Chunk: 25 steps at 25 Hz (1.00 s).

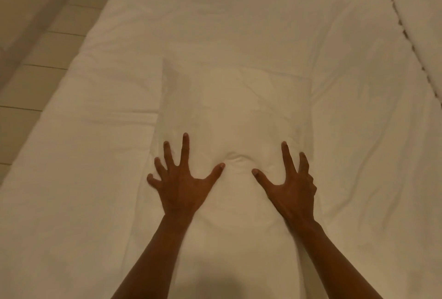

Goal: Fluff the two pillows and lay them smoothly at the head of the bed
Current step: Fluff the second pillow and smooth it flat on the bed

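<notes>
A white pillow (235, 107) lies lengthwise down the middle of the white bed (95, 155), reaching from the centre of the view to the bottom edge. My left hand (181, 179) presses flat on its left part with fingers spread wide. My right hand (290, 183) presses flat on its right part, fingers also spread. A small crease in the cover bulges between my two thumbs. Neither hand holds anything. I see only one pillow clearly.
A tiled floor (35, 54) runs along the bed's left side. At the right, a second white bed or mattress (421, 23) lies beside this one, with a narrow dark gap between them. The bedding is lightly wrinkled on the right.
</notes>
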{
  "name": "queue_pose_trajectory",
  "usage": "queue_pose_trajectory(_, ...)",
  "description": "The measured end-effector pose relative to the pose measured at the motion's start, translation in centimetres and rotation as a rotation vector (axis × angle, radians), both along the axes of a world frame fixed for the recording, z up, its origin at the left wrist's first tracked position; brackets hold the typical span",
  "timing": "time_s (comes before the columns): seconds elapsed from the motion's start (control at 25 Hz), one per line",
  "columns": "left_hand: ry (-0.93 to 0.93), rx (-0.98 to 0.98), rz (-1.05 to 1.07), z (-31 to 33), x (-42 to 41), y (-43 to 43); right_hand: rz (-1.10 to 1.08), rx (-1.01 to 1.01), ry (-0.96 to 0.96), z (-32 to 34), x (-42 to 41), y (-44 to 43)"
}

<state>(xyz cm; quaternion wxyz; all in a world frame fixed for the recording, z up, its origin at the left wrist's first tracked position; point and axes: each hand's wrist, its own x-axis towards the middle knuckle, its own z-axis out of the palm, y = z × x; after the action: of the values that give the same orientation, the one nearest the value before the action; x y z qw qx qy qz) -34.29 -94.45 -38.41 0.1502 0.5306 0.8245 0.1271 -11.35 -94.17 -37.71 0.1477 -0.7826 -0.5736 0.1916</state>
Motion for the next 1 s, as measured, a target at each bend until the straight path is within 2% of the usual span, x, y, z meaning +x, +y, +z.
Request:
queue_pose_trajectory(0.24,-0.08,-0.037,0.014,0.6,0.8,-0.1,-0.016,-0.113,0.041,0.7,-1.2,0.1)
queue_pose_trajectory(0.52,0.016,-0.02,-0.021,-0.6,1.1,-0.7,0.016,-0.079,-0.006,-0.2,-2.5,-0.7)
queue_pose_trajectory(0.6,0.139,-0.003,-0.029,-1.2,2.1,-0.7,0.016,-0.077,-0.08,-0.6,-2.7,-0.4)
queue_pose_trajectory(0.72,0.272,0.039,-0.007,-1.2,4.1,-0.8,0.078,-0.074,-0.304,-0.7,-4.3,-0.2)
queue_pose_trajectory(0.88,0.348,0.046,-0.016,-0.9,4.2,-0.6,0.107,-0.106,-0.429,-0.3,-4.8,-0.5)
queue_pose_trajectory(1.0,0.269,0.029,-0.01,-0.6,4.1,-0.8,0.099,-0.103,-0.428,0.4,-5.0,-0.5)
